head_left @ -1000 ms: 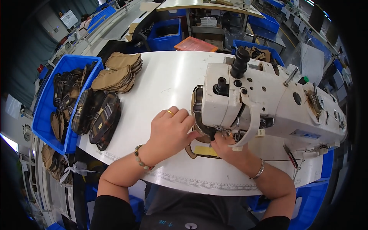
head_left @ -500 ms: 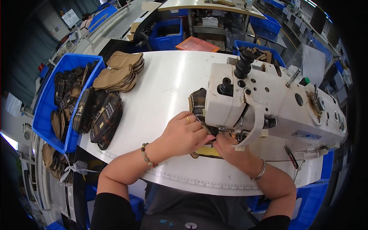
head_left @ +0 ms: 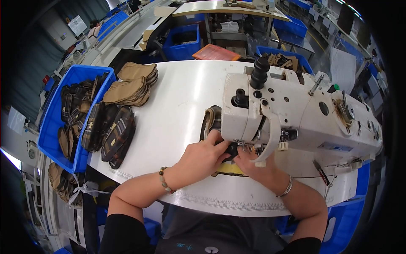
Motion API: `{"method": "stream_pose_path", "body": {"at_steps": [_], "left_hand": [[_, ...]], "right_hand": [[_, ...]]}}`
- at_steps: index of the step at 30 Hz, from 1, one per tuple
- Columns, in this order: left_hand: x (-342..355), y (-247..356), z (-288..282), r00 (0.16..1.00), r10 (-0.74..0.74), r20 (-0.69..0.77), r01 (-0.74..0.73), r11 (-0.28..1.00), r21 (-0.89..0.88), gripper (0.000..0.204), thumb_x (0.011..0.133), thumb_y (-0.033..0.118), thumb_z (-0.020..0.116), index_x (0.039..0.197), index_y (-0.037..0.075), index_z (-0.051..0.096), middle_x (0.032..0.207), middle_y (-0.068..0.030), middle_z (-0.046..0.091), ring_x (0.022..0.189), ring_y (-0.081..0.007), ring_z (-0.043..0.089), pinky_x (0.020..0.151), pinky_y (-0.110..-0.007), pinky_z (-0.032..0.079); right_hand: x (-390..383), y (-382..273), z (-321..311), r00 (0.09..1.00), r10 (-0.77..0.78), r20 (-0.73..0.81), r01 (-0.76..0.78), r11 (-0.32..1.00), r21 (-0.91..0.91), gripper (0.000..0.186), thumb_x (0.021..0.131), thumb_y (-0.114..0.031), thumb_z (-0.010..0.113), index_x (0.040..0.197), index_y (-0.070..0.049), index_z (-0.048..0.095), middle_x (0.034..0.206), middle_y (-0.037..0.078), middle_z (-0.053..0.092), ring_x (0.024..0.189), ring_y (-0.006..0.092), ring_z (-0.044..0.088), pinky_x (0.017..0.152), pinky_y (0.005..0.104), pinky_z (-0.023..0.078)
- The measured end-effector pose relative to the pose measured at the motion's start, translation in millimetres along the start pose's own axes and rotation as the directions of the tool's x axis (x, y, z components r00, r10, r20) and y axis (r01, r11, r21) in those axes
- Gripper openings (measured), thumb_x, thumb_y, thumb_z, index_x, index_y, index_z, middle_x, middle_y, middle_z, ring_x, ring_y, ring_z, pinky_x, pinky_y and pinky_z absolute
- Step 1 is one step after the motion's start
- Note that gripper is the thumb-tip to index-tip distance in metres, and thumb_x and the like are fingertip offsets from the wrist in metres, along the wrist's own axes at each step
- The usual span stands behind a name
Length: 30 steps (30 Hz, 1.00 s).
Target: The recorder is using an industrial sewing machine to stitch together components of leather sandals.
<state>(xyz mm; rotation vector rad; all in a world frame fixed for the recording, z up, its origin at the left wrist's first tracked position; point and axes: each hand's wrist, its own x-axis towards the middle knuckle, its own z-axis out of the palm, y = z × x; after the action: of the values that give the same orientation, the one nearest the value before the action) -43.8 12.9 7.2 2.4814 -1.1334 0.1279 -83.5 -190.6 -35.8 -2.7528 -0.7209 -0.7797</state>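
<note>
A dark plaid fabric piece with a tan lining [head_left: 209,120], shaped like a slipper, lies by the head of a white sewing machine [head_left: 245,110]. My left hand [head_left: 203,156] pinches its dark edge just left of the needle area. Close to the presser foot, my right hand [head_left: 258,165] has its fingers closed on the same piece, its fingertips partly hidden by the machine's lever. A yellow strip [head_left: 229,168] shows on the table below both hands. The needle and the seam cannot be made out.
At the left stands a blue bin [head_left: 46,122] of plaid pieces, with more plaid slipper-like pieces [head_left: 118,137] beside it. Stacked tan sole-shaped pieces [head_left: 127,91] lie behind those. Red-handled snips [head_left: 321,172] rest on the white table [head_left: 177,101] right of my hands.
The fabric piece has turned and folded near the machine head, showing more of its tan lining. My left hand has shifted slightly down and its fingers have bunched closer to the edge.
</note>
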Motion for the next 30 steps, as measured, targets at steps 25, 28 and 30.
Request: {"method": "stream_pose_path", "body": {"at_steps": [25, 28, 30], "left_hand": [[9, -10, 7, 0.929, 0.302, -0.216, -0.261, 0.945, 0.199, 0.029, 0.066, 0.018, 0.073, 0.093, 0.009, 0.065, 0.082, -0.0009, 0.061, 0.079, -0.0198, 0.063, 0.078, -0.035, 0.049], [12, -16, 12, 0.897, 0.392, -0.202, -0.320, 0.893, 0.316, 0.028, 0.068, 0.016, 0.069, 0.094, 0.008, 0.064, 0.087, -0.0010, 0.060, 0.086, -0.0174, 0.058, 0.077, -0.032, 0.045], [12, -17, 13, 0.897, 0.391, -0.209, -0.319, 0.896, 0.308, 0.027, 0.068, 0.016, 0.068, 0.094, 0.008, 0.064, 0.085, -0.0006, 0.060, 0.083, -0.0171, 0.058, 0.077, -0.032, 0.045]], "right_hand": [[4, -1, 4, 0.996, -0.030, -0.081, 0.027, 0.999, -0.035, 0.031, 0.076, -0.006, 0.063, 0.107, -0.005, 0.065, 0.081, 0.006, 0.066, 0.068, 0.0232, 0.066, 0.052, 0.0342, 0.049], [-4, 3, 10, 0.999, -0.022, -0.033, 0.020, 0.999, -0.044, 0.036, 0.067, -0.020, 0.077, 0.097, -0.004, 0.066, 0.092, 0.012, 0.067, 0.081, 0.0269, 0.067, 0.069, 0.0445, 0.052], [-9, 3, 15, 1.000, 0.008, -0.007, -0.008, 0.999, -0.035, 0.036, 0.067, -0.021, 0.078, 0.097, -0.005, 0.066, 0.090, 0.009, 0.067, 0.077, 0.0247, 0.066, 0.065, 0.0428, 0.052]]}}
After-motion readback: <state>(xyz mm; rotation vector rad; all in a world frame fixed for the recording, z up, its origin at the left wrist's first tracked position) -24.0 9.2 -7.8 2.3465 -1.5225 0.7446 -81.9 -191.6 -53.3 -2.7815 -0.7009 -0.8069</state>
